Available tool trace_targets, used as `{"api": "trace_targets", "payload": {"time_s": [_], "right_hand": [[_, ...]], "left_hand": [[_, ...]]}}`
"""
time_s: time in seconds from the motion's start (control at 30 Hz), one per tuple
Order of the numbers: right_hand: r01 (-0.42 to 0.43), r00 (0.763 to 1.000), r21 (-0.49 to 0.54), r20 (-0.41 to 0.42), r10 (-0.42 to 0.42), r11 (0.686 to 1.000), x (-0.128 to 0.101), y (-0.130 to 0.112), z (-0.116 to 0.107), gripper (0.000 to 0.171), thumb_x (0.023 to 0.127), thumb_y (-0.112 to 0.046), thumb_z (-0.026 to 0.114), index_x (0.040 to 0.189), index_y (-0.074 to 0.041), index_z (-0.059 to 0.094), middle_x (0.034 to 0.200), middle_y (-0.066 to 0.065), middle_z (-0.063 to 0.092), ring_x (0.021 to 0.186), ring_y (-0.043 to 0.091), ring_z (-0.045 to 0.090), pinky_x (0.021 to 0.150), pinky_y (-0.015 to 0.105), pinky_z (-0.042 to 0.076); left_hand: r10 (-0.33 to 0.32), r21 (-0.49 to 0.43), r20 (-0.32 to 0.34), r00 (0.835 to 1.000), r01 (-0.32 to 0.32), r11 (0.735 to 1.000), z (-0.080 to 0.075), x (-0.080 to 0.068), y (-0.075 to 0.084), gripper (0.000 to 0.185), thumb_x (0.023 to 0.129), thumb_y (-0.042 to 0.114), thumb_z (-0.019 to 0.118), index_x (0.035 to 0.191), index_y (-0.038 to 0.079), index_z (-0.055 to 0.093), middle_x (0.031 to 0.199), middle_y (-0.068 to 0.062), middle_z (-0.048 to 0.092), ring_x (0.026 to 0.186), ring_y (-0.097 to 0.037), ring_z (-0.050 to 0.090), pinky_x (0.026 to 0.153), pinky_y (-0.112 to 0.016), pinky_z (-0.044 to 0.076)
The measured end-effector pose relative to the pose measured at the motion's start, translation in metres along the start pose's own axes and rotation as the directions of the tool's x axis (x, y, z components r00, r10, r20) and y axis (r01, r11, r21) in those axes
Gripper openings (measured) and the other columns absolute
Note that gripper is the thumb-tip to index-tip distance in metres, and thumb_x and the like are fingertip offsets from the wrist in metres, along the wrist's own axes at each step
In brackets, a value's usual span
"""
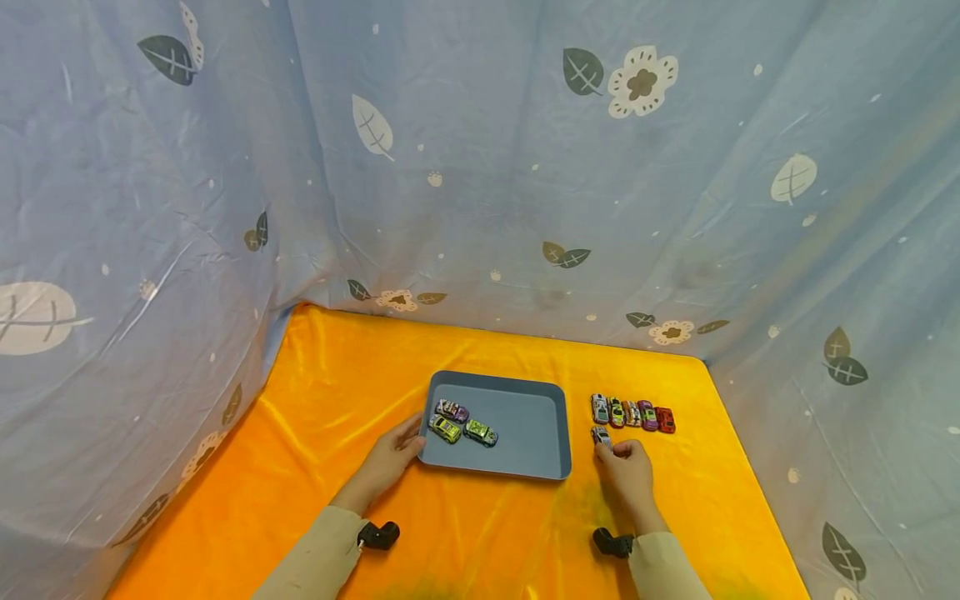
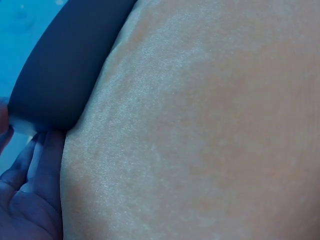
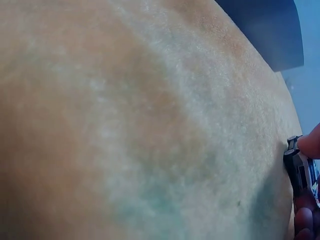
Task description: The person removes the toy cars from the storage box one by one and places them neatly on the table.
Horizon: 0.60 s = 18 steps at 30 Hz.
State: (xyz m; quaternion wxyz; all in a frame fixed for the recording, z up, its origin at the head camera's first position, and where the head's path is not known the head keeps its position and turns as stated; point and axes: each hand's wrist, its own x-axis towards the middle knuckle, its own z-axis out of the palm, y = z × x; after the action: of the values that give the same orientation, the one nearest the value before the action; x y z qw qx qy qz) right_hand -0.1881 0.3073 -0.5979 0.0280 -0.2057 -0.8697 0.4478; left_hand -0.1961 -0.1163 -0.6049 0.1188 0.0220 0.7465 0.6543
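Silver toy car [image 1: 602,437] sits on the orange cloth lower right of centre, just below the left end of the car row [image 1: 632,413], right of the tray [image 1: 531,433]. Right hand [image 1: 628,472] has fingertips pinching its near end; the right wrist view shows the car [image 3: 300,170] at the frame's right edge with a fingertip [image 3: 311,142] on top.

Handling, my read: small die-cast body, light, rigid, glossy paint so a bit slick; it rolls on its wheels, so best taken by the two flanks, not the roof.

Left hand [image 1: 386,461] lies flat against the tray's left edge, fingers straight and relaxed, touching the rim. Left wrist view agrees: fingers [image 2: 35,165] alongside the dark tray corner [image 2: 60,75].

Tray: grey-blue, smooth plastic by the look, rectangular with rounded corners and a low rim. Three cars inside at its left end: purple [image 1: 453,410], yellow-green [image 1: 445,428], green [image 1: 480,432].

The table cover [image 1: 337,392] is orange, plush and shiny with creases. Blue leaf-print sheet [image 1: 480,167] hangs behind and on both sides.
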Motion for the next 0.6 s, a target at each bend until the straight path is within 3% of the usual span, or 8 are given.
{"api": "trace_targets", "payload": {"time_s": [0.3,0.6], "right_hand": [[-0.043,0.999,-0.048,-0.011,0.042,0.998,0.0031,-0.0052,0.0044,0.037,0.090,-0.034,0.064,0.097,-0.003,0.046,0.089,0.014,0.047,0.084,0.029,0.048,0.071,0.036,0.039],[-0.028,1.000,-0.042,-0.015,0.027,0.999,0.0032,-0.0024,0.0047,0.040,0.090,-0.037,0.064,0.101,-0.002,0.046,0.092,0.015,0.049,0.084,0.028,0.048,0.072,0.036,0.041]], "left_hand": [[-0.007,-0.018,-0.002,1.000,0.007,1.000,0.0002,-0.0011,0.0010,0.053,0.100,0.015,0.055,0.150,0.016,0.037,0.146,-0.015,0.043,0.133,-0.032,0.042,0.103,-0.042,0.042],[0.003,-0.037,-0.014,1.000,-0.004,0.999,0.0009,-0.0021,0.0023,0.054,0.099,0.015,0.056,0.150,0.016,0.038,0.144,-0.019,0.044,0.131,-0.034,0.044,0.102,-0.044,0.043]]}}
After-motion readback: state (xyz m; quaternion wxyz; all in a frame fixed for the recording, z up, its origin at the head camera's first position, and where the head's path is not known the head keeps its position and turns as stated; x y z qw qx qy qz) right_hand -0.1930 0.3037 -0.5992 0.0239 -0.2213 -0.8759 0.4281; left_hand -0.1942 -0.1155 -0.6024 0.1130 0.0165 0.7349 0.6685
